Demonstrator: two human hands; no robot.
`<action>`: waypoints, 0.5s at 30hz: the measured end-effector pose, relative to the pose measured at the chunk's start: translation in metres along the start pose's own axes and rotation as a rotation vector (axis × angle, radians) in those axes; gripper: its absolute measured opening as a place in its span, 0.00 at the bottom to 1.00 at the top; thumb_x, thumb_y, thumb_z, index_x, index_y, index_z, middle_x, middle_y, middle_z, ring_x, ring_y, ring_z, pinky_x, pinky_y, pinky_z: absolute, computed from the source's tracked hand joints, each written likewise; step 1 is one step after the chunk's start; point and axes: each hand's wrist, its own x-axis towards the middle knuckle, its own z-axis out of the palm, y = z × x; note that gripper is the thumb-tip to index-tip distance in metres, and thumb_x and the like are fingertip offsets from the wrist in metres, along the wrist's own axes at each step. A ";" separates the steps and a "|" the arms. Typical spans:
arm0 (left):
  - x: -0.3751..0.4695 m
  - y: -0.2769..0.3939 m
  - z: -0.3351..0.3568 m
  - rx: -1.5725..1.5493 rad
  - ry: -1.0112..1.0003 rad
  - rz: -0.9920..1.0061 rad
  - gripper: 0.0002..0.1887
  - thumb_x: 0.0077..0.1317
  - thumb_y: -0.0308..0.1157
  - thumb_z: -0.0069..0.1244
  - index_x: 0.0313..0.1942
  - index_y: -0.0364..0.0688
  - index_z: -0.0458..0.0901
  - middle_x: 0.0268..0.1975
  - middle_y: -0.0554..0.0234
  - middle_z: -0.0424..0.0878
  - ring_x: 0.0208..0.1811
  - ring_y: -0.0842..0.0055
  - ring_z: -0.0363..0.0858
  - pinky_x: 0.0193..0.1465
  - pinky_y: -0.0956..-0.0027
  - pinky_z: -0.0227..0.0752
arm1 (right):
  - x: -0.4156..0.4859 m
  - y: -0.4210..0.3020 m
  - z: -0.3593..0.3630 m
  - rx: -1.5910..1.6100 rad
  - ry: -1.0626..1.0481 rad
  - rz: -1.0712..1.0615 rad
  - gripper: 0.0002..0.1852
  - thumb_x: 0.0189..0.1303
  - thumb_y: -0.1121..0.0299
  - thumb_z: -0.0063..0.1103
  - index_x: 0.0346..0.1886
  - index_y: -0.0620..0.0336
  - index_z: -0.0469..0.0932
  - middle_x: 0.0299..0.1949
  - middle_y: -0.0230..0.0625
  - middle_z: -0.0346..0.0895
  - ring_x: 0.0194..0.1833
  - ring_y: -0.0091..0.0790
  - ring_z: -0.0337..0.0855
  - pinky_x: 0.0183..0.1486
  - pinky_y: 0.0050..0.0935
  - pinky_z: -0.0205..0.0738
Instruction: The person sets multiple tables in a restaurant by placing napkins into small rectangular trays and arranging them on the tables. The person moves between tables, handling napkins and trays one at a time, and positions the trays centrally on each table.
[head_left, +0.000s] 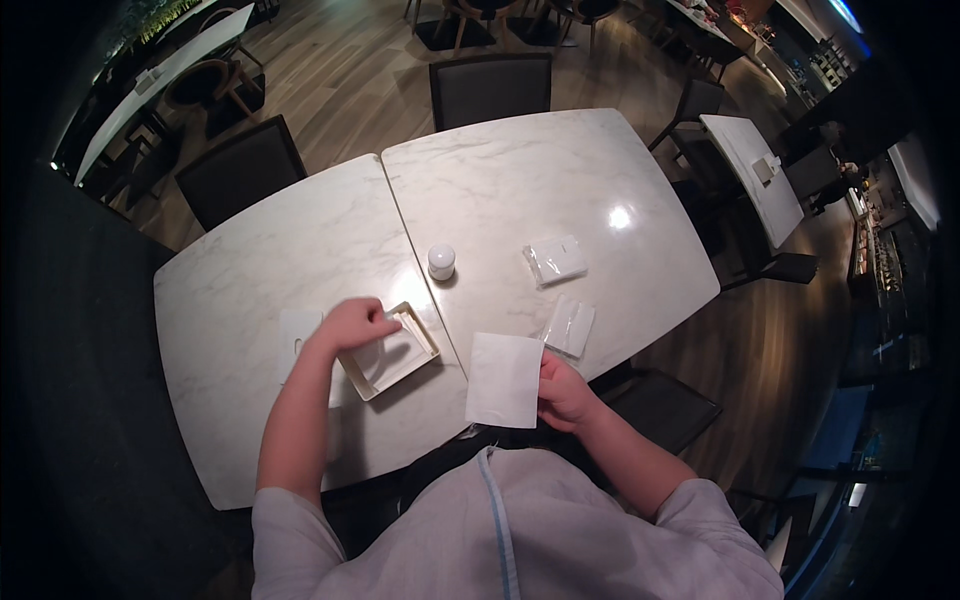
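Note:
My right hand (564, 394) holds a flat white paper napkin or sleeve (504, 381) by its right edge, over the near edge of the marble table. Above the upper left part of an open cream box (367, 391) is my left hand (358, 324), its fingers curled; whether they pinch anything cannot be made out. White paper pieces (409, 341) lie inside the box. Partly behind my left forearm, a white card or packet (300, 330) rests on the table. Two stacks of white items in clear plastic, a farther one (559, 260) and a nearer one (570, 326), lie to the right.
A white ceramic shaker or toothpick holder (442, 262) stands beside the seam between two marble tabletops (510, 172). Dark chairs stand at the far side (491, 90), far left (240, 171) and near right (660, 412). Farther off are other tables and, at the right, a person.

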 end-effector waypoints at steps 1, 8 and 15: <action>0.001 -0.005 -0.006 0.040 0.126 0.007 0.19 0.58 0.43 0.64 0.46 0.43 0.83 0.41 0.49 0.91 0.46 0.52 0.89 0.49 0.51 0.81 | 0.000 0.001 0.000 -0.018 0.024 0.016 0.26 0.73 0.77 0.67 0.72 0.62 0.73 0.65 0.37 0.83 0.63 0.33 0.87 0.65 0.36 0.84; 0.002 -0.041 0.000 -0.024 0.266 -0.090 0.55 0.47 0.51 0.74 0.76 0.44 0.71 0.60 0.41 0.89 0.63 0.53 0.87 0.67 0.57 0.79 | 0.003 0.003 0.002 -0.064 0.060 0.003 0.25 0.72 0.79 0.65 0.71 0.63 0.74 0.65 0.37 0.83 0.63 0.34 0.87 0.65 0.37 0.84; -0.024 -0.068 0.044 -0.276 0.130 -0.275 0.54 0.46 0.47 0.75 0.75 0.38 0.72 0.58 0.39 0.89 0.59 0.56 0.90 0.62 0.59 0.84 | 0.021 0.001 0.012 -0.506 0.298 -0.030 0.31 0.66 0.70 0.71 0.70 0.66 0.70 0.63 0.46 0.83 0.60 0.38 0.87 0.62 0.39 0.83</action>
